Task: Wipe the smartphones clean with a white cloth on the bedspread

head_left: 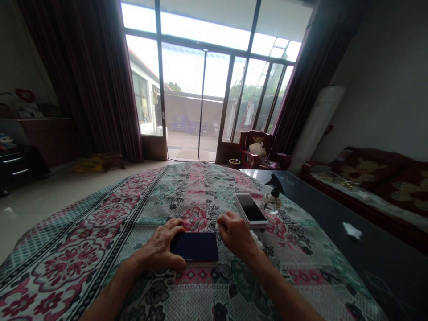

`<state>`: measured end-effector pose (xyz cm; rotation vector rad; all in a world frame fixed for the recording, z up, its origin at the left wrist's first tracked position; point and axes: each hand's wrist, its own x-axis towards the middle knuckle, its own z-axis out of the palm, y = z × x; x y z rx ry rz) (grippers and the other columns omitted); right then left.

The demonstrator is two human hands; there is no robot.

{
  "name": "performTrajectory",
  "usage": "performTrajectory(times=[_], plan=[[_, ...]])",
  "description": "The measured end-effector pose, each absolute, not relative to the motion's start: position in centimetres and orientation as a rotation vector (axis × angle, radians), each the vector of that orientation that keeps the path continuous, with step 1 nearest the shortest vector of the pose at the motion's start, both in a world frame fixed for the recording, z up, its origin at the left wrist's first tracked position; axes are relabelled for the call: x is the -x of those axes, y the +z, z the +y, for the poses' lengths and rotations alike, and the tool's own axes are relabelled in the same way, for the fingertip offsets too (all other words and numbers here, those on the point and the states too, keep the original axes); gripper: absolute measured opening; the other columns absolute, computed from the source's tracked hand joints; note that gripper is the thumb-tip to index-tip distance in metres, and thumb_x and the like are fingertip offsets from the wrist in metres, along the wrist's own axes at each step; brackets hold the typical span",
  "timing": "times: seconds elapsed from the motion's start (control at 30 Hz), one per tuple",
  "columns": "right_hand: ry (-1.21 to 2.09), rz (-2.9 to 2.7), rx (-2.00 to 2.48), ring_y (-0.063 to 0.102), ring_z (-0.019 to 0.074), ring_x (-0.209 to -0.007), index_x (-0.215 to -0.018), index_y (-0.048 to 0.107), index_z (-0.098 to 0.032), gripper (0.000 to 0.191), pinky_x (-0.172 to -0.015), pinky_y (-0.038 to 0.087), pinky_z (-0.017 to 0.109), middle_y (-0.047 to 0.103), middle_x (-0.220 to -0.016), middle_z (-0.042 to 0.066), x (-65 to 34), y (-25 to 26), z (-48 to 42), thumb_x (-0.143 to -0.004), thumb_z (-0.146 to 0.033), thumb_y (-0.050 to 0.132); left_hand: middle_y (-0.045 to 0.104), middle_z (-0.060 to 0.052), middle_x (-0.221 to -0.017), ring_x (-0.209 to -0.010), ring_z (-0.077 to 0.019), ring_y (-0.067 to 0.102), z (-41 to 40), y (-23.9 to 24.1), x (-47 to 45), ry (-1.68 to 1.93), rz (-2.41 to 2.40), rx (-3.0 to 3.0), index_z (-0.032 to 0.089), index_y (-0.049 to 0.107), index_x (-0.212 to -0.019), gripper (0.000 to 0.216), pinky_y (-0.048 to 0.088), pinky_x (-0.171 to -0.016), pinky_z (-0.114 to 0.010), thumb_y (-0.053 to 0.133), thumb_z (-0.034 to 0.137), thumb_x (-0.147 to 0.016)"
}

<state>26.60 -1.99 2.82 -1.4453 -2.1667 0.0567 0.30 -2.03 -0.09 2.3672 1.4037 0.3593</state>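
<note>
A dark phone [195, 246] lies flat, screen up, on a flowered cloth [100, 232] that covers the table. My left hand [160, 247] grips the phone's left end, thumb along its near edge and fingers over its far edge. My right hand [236, 234] is closed just off the phone's right end, and something small and white shows under its fingers; I cannot make out what it is. A second phone with a white frame [250, 208] lies just beyond my right hand, on the same cloth.
A small clear spray bottle with a black top [274, 194] stands beside the white phone. To the right lies a dark glass tabletop [334, 214] with a scrap of white paper [351, 230]. A red sofa [384, 178] runs along the right wall. Glass doors [200, 98] are ahead.
</note>
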Motion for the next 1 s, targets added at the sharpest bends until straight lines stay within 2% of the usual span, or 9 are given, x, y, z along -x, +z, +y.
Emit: performTrajectory(times=[0.1, 0.23, 0.6, 0.83, 1.0], plan=[[0.123, -2.313, 1.232, 0.055, 0.0149, -0.092, -0.093, 0.064, -0.021, 0.018, -0.084, 0.04, 0.024, 0.063, -0.095, 0.003, -25.0, 2.4, -2.9, -0.089, -0.015, 0.048, 0.035, -0.007, -0.148, -0.137, -0.0344, 0.025, -1.9, -0.3, -0.3, 0.371, 1.419, -2.372, 0.027, 0.054, -0.121, 0.077, 0.024, -0.111, -0.045, 0.078, 0.05, -0.052], [0.17, -2.466, 1.073, 0.054, 0.0143, -0.097, -0.097, 0.065, -0.026, 0.02, -0.09, 0.038, 0.025, 0.064, -0.102, 0.0, -23.3, 1.6, -3.6, -0.09, -0.017, 0.049, 0.036, -0.007, -0.147, -0.137, -0.0342, 0.025, -2.0, -0.5, -0.4, 0.389, 1.45, -2.363, 0.027, 0.054, -0.121, 0.077, 0.025, -0.111, -0.046, 0.079, 0.049, -0.051], [0.163, -2.399, 1.193, 0.055, 0.0146, -0.089, -0.086, 0.065, -0.022, 0.019, -0.082, 0.039, 0.024, 0.062, -0.089, 0.002, -24.4, 1.7, -3.0, -0.086, -0.013, 0.047, 0.036, -0.008, -0.147, -0.138, -0.0321, 0.025, -2.3, 0.6, -0.7, 0.358, 1.436, -2.349, 0.024, 0.054, -0.119, 0.077, 0.023, -0.112, -0.043, 0.08, 0.049, -0.051], [0.114, -2.388, 1.392, 0.054, 0.0132, -0.074, -0.074, 0.061, -0.02, 0.016, -0.067, 0.038, 0.022, 0.059, -0.079, 0.001, -25.0, 2.2, -3.1, -0.076, -0.008, 0.051, 0.036, -0.007, -0.146, -0.137, -0.033, 0.024, -2.0, 0.0, -0.3, 0.376, 1.407, -2.355, 0.026, 0.054, -0.12, 0.077, 0.023, -0.111, -0.043, 0.08, 0.05, -0.051], [0.097, -2.204, 1.496, 0.054, 0.0148, -0.075, -0.076, 0.061, -0.017, 0.015, -0.069, 0.039, 0.024, 0.059, -0.081, 0.004, -26.6, 2.5, -2.2, -0.076, -0.006, 0.051, 0.036, -0.007, -0.146, -0.137, -0.0331, 0.026, -2.0, -0.1, -0.2, 0.38, 1.402, -2.378, 0.024, 0.054, -0.121, 0.079, 0.024, -0.111, -0.043, 0.079, 0.052, -0.052]])
